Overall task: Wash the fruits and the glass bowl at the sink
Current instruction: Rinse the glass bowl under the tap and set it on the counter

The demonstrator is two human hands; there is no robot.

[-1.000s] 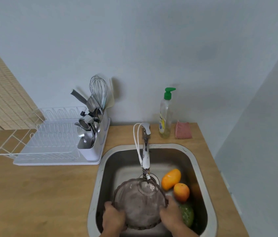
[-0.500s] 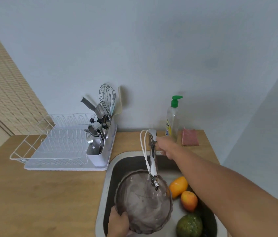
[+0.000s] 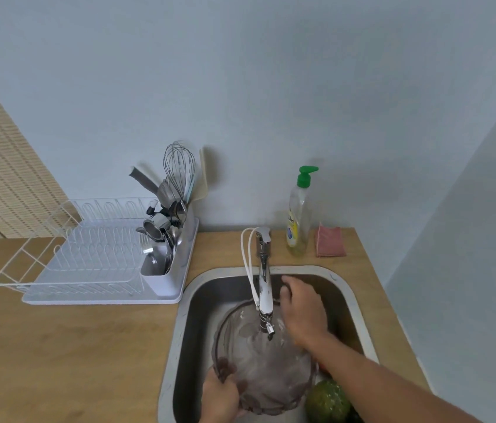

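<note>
Only one printed surface in view: a yellow label on the dish soap bottle (image 3: 297, 221), standing on the counter (image 3: 88, 346) beyond the right hand (image 3: 301, 309), past the sink's far rim. Lettering on it is too small and blurred to read. No other text, numbers or signs legible.
</note>
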